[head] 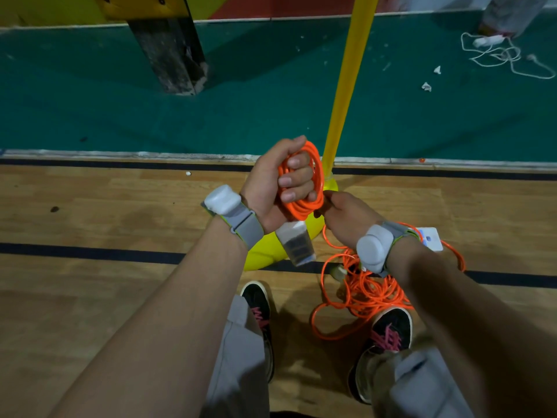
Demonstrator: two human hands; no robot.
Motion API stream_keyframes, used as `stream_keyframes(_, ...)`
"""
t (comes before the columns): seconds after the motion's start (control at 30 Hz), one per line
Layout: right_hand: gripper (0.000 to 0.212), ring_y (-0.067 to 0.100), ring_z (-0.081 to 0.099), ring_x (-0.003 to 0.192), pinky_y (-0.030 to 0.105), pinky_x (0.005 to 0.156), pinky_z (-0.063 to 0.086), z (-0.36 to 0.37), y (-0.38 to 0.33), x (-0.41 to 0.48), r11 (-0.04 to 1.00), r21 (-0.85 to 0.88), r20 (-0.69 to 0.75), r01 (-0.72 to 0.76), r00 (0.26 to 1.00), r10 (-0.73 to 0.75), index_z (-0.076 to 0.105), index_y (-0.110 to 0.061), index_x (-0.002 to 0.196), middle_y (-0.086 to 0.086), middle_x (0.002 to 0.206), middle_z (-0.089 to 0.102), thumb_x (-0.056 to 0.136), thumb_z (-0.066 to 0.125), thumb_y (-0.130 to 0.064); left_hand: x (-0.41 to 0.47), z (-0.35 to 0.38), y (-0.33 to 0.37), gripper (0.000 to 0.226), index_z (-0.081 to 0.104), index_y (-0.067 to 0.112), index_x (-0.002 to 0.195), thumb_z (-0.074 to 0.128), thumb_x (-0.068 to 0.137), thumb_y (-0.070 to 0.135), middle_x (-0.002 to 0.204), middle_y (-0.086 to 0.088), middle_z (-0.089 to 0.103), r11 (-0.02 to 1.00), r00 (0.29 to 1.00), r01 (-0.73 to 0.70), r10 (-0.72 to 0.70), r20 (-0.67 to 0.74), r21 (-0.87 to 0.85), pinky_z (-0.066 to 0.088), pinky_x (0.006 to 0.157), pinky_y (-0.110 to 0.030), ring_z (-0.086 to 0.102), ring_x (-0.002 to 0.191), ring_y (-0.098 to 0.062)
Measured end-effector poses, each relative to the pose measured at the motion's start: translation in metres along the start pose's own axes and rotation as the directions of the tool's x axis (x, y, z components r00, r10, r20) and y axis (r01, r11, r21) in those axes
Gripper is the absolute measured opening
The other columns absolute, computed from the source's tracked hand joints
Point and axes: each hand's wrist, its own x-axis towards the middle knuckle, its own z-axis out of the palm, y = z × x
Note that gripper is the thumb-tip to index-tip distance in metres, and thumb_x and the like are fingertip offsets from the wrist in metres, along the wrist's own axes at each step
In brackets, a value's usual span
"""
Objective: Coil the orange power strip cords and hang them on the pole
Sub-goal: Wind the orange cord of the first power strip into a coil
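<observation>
Left hand [280, 182] clenched round the orange coil [305, 206]; right hand [340, 217] pinches the strand at the coil's 5 o'clock. Loose cord [370, 292] lies on the floor farther toward 5 o'clock; pole [346, 86] stands at 1 o'clock. Recommended: match loop sizes, lay each turn without twist.

One head-worn camera looks forward and steeply down, close over the left hand [268, 182] and right hand [346, 218], floor [120, 212] beneath.
</observation>
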Motion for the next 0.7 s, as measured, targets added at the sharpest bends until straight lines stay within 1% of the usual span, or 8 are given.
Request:
stream_keyframes(0.07,0.036,0.024,0.053,0.065,0.041,0.064,0.043,0.0,-0.002,-0.002,1.0,0.011,0.008,-0.019,1.0,0.019,0.061,-0.026,0.079,-0.003,0.068,0.06,0.109,0.047,-0.041,0.0,-0.001,0.0,0.05,0.042,0.025,0.066,0.042,0.112,0.043,0.041,0.01,0.03,1.0,1.0,-0.019,0.019,-0.019,-0.007,0.044,0.063,-0.031,0.031,0.033,-0.009)
stream_keyframes(0.2,0.039,0.035,0.068,0.07,0.051,0.068,0.059,0.0,-0.007,-0.008,0.997,-0.001,0.059,-0.072,0.996,0.072,0.06,-0.024,0.091,0.008,0.079,0.072,0.099,0.047,-0.06,0.001,-0.004,0.001,0.047,0.038,0.025,0.069,0.043,0.112,0.044,0.042,0.01,0.031,0.998,0.998,-0.051,0.05,-0.044,-0.022,0.04,0.065,-0.032,0.031,0.034,-0.009)
stream_keyframes(0.27,0.027,0.031,0.071,0.081,0.049,0.078,0.06,0.0,-0.005,-0.008,0.992,-0.111,0.097,-0.06,0.993,0.071,0.059,-0.026,0.093,0.003,0.086,0.076,0.102,0.05,-0.05,0.002,-0.004,0.001,0.046,0.036,0.025,0.071,0.043,0.112,0.045,0.042,0.01,0.031,0.998,0.996,-0.066,0.065,-0.056,-0.024,0.039,0.066,-0.032,0.031,0.034,-0.009)
stream_keyframes(0.33,0.018,0.028,0.07,0.087,0.044,0.082,0.059,0.002,-0.001,-0.007,0.973,-0.228,0.144,-0.044,0.986,0.078,0.058,-0.027,0.093,-0.001,0.093,0.077,0.105,0.051,-0.038,0.002,-0.004,0.001,0.046,0.036,0.025,0.072,0.043,0.112,0.046,0.042,0.01,0.031,0.996,0.994,-0.084,0.081,-0.075,-0.031,0.039,0.067,-0.033,0.032,0.034,-0.009)
stream_keyframes(0.4,0.015,0.025,0.07,0.088,0.039,0.079,0.057,0.005,0.001,-0.006,0.961,-0.272,0.196,-0.047,0.975,0.103,0.06,-0.025,0.099,-0.001,0.098,0.077,0.107,0.05,-0.032,0.003,-0.005,0.002,0.047,0.038,0.025,0.071,0.044,0.112,0.046,0.042,0.01,0.032,0.994,0.991,-0.103,0.1,-0.094,-0.038,0.04,0.066,-0.033,0.032,0.034,-0.009)
stream_keyframes(0.53,0.021,0.012,0.061,0.067,0.03,0.06,0.044,0.009,0.001,-0.008,0.969,-0.243,0.23,-0.048,0.967,0.106,0.062,-0.016,0.108,0.001,0.092,0.079,0.11,0.044,-0.028,0.004,-0.006,0.002,0.05,0.043,0.026,0.067,0.043,0.113,0.046,0.042,0.01,0.032,0.988,0.982,-0.145,0.137,-0.13,-0.054,0.039,0.065,-0.033,0.033,0.034,-0.009)
stream_keyframes(0.63,0.022,0.024,0.069,0.074,0.036,0.068,0.054,0.01,-0.001,-0.009,0.979,-0.198,0.186,-0.057,0.978,0.095,0.061,-0.021,0.102,0.006,0.086,0.076,0.11,0.044,-0.032,0.005,-0.005,0.003,0.052,0.046,0.026,0.065,0.044,0.113,0.046,0.043,0.01,0.031,0.98,0.967,-0.187,0.173,-0.185,-0.062,0.039,0.064,-0.033,0.031,0.033,-0.009)
stream_keyframes(0.7,0.023,0.033,0.07,0.084,0.043,0.077,0.058,0.01,-0.002,-0.011,0.978,-0.2,0.168,-0.06,0.981,0.094,0.059,-0.022,0.1,0.01,0.093,0.072,0.11,0.045,-0.037,0.005,-0.005,0.004,0.052,0.046,0.026,0.064,0.045,0.112,0.047,0.043,0.01,0.031,0.975,0.952,-0.215,0.196,-0.236,-0.057,0.039,0.063,-0.033,0.03,0.034,-0.01)
